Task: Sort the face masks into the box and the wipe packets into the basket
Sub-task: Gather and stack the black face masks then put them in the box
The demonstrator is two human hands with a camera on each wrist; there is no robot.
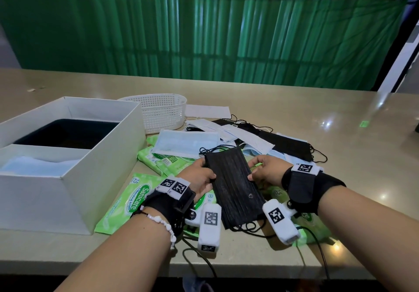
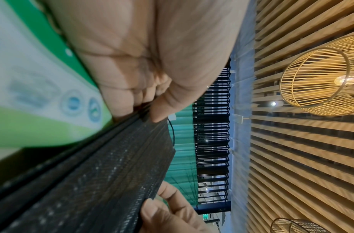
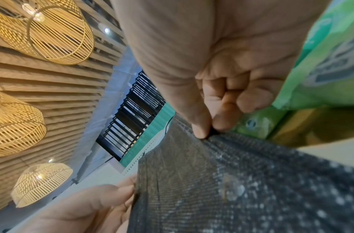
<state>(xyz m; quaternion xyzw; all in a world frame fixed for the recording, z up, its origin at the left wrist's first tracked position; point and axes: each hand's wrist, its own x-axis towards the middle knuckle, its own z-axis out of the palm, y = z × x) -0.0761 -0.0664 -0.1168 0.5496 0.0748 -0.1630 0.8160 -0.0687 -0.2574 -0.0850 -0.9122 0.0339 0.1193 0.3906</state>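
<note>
A stack of black face masks (image 1: 233, 185) is held just above the table between both hands. My left hand (image 1: 200, 176) pinches its left edge; thumb on top in the left wrist view, where the black masks (image 2: 104, 173) fill the lower part. My right hand (image 1: 264, 170) pinches the right edge, thumb and forefinger closed on the black masks (image 3: 222, 181). A white box (image 1: 95, 155) stands at the left with light blue masks (image 1: 36, 166) in its near compartment. The white mesh basket (image 1: 158, 110) stands behind it. Green wipe packets (image 1: 127, 201) lie under my hands.
A pile of white, blue and black masks (image 1: 249, 137) lies behind my hands, with more green wipe packets (image 1: 163, 159) beneath. White paper (image 1: 207, 111) lies near the basket. The beige table's front edge (image 1: 158, 269) is close. A green curtain (image 1: 204, 37) hangs behind.
</note>
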